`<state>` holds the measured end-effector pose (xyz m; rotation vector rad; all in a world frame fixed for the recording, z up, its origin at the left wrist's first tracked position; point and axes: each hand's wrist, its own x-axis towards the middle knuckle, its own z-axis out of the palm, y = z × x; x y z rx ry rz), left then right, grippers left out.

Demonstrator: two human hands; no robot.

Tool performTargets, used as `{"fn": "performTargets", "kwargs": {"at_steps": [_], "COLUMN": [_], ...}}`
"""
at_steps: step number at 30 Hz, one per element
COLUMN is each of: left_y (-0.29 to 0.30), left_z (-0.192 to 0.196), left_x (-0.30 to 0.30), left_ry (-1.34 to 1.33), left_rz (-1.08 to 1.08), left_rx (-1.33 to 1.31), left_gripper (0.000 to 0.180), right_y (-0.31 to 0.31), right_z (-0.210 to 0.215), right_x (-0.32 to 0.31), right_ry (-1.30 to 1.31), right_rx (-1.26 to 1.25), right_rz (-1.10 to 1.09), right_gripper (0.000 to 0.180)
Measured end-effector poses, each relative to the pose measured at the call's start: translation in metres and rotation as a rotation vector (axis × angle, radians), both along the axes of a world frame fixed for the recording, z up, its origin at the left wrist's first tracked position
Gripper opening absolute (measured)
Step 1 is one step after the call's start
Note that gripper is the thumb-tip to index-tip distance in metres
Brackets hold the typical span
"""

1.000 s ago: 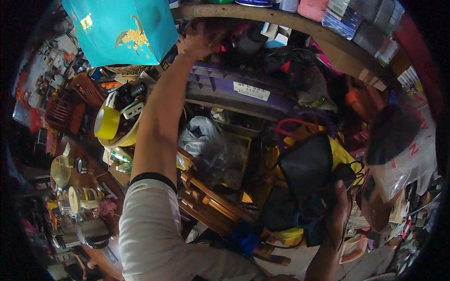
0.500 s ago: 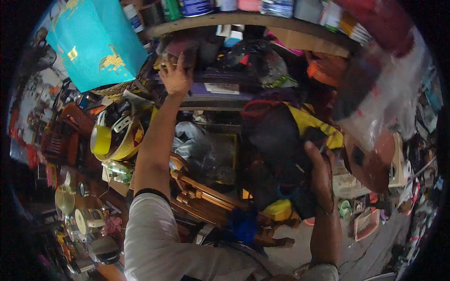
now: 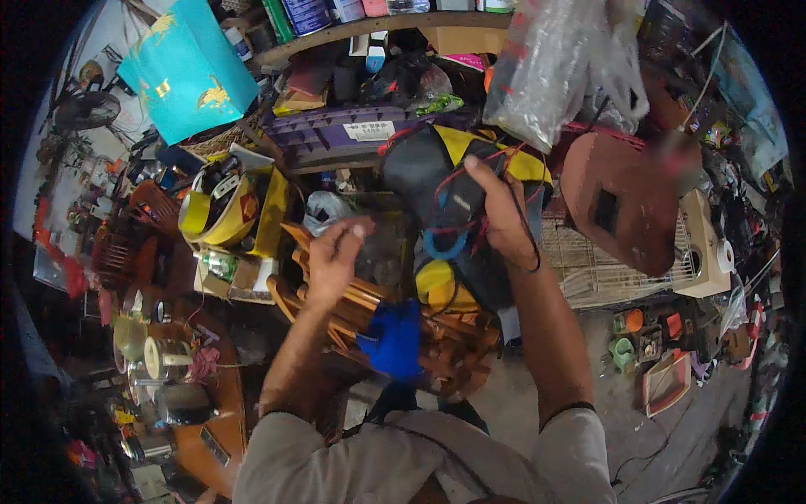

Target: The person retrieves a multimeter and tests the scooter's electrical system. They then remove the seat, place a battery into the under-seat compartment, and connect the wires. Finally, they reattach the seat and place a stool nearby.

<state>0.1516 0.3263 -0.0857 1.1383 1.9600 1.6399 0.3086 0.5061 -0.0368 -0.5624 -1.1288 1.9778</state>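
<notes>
My right hand (image 3: 505, 210) grips a black-and-yellow bag (image 3: 403, 172), its fingers mostly hidden behind the fabric. Red cords cross the bag, and a blue loop (image 3: 445, 244) hangs at its middle. A thin dark cord runs by my right wrist. My left hand (image 3: 334, 262) is held above a wooden chair (image 3: 294, 290), left of the bag and apart from it. Its fingers are curled together; a dark streak shows between them, but I cannot make out what it is. Blue cloth (image 3: 393, 338) lies over the chair.
Ahead stands a purple crate (image 3: 323, 130) holding black plastic bags, under a shelf (image 3: 378, 25) of cans. A turquoise paper bag (image 3: 189, 80) is at the upper left, above a yellow container (image 3: 273, 210). Clear plastic (image 3: 541, 76) hangs at the right, near a brown board (image 3: 617, 202) and wire rack (image 3: 579, 269).
My left hand has come back from the purple crate, down toward the chair, its spread fingers now curled. My right hand and the black-and-yellow bag sit higher and further left in view.
</notes>
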Motion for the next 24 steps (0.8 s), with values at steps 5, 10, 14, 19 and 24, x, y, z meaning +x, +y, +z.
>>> {"fn": "performTargets", "kwargs": {"at_steps": [5,10,14,19,24], "left_y": [-0.064,-0.063,-0.05,-0.076,-0.064], "left_z": [0.018,0.012,-0.019,-0.048,-0.077], "left_x": [0.087,0.181,0.253,0.384,0.483], "left_ry": [-0.126,-0.479,-1.157,-1.232,-1.125], "left_rz": [-0.154,-0.508,-0.969,-1.084,-1.242], "left_rx": [0.076,0.268,-0.183,-0.549,-0.776], "left_gripper": [0.024,0.035,0.038,0.037,0.035], "right_y": [-0.043,-0.128,-0.182,-0.244,-0.304], "right_z": [0.029,0.028,-0.012,-0.045,-0.064], "right_x": [0.069,0.185,0.26,0.386,0.515], "right_ry": [0.248,0.128,-0.336,-0.628,-0.594], "right_rx": [-0.106,0.121,0.088,-0.143,-0.254], "right_rz": [0.091,-0.234,-0.436,-0.536,-0.608], "right_gripper": [0.027,0.039,0.042,0.04,0.038]}}
